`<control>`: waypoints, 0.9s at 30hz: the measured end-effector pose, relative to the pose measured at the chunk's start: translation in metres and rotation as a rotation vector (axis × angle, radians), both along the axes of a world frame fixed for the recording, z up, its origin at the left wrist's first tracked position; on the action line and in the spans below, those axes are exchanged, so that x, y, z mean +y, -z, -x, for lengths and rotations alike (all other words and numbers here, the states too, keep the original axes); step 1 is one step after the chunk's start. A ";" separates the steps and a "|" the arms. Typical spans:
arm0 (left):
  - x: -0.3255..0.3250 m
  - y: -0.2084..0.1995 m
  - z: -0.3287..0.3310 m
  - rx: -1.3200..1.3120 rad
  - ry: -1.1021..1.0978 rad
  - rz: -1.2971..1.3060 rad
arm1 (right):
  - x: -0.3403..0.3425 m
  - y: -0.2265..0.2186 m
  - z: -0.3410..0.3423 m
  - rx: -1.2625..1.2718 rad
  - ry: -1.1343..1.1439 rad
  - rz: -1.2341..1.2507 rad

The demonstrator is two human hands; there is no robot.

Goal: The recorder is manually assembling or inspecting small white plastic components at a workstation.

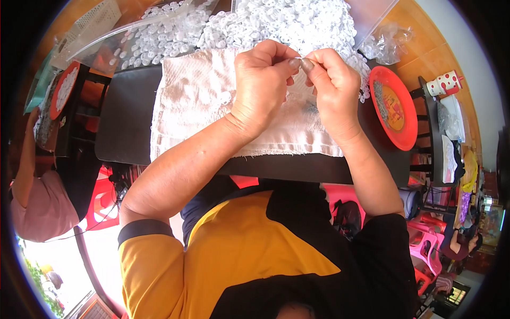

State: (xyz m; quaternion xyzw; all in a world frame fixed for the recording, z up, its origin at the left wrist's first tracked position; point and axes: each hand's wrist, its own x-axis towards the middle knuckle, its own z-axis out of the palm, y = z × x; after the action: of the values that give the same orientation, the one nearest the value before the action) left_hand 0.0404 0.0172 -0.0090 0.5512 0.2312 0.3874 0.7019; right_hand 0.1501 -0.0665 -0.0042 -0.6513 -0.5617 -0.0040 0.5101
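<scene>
My left hand (261,87) and my right hand (336,90) meet over the far part of a pale cloth (194,101). Thumbs and forefingers of both are pinched together, tip to tip. Between the tips shows a speck of something whitish, too small and too covered to name. Just beyond my hands lies a big heap of small white plastic pieces (276,24), rounded and apparently with holes. One or more loose white pieces (226,97) rest on the cloth, left of my left wrist.
The cloth covers part of a dark table (125,119). On the right stands a red plate (406,119) holding small grey bits, with a clear plastic bag (390,42) behind it. More white pieces (154,45) spread at the far left. Another person (45,207) sits at left.
</scene>
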 end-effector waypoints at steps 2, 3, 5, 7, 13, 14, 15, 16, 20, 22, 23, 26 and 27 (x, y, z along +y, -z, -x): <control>0.000 0.003 -0.001 -0.007 -0.031 -0.030 | 0.001 0.000 0.006 0.172 0.006 0.071; 0.000 0.003 -0.002 -0.017 -0.061 -0.066 | 0.002 0.000 0.006 0.260 -0.010 0.063; 0.000 0.003 -0.002 -0.018 -0.054 -0.054 | 0.003 0.001 0.008 0.345 -0.026 0.054; 0.003 -0.001 -0.002 -0.023 -0.046 -0.048 | 0.003 0.000 0.008 0.430 -0.055 0.019; 0.009 -0.005 -0.001 -0.053 0.025 0.092 | 0.003 -0.004 -0.005 0.291 -0.030 0.001; 0.010 -0.005 -0.002 -0.052 0.025 0.120 | 0.002 -0.004 -0.007 0.289 -0.031 0.000; 0.010 -0.005 -0.002 -0.052 0.024 0.149 | 0.001 -0.004 -0.009 0.197 -0.011 -0.012; 0.011 -0.005 -0.002 -0.053 0.024 0.147 | 0.001 -0.004 -0.011 0.104 0.009 -0.023; 0.011 -0.005 -0.002 -0.027 0.051 0.166 | 0.004 0.000 -0.018 -0.087 -0.049 -0.099; 0.012 -0.004 -0.002 -0.030 0.066 0.165 | 0.006 0.000 -0.016 -0.120 -0.066 -0.080; 0.012 -0.003 -0.002 -0.026 0.075 0.154 | 0.005 0.001 -0.017 -0.120 -0.065 -0.078; 0.011 -0.004 -0.001 -0.017 0.092 0.136 | 0.003 0.002 -0.018 -0.151 -0.069 -0.066; 0.010 -0.006 -0.001 -0.013 0.099 0.127 | 0.002 0.001 -0.015 -0.078 -0.054 -0.030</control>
State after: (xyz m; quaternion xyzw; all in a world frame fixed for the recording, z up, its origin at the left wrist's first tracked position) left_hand 0.0414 0.0275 -0.0033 0.5138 0.2232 0.3405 0.7551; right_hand 0.1656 -0.0645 -0.0050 -0.6277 -0.5983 -0.0239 0.4974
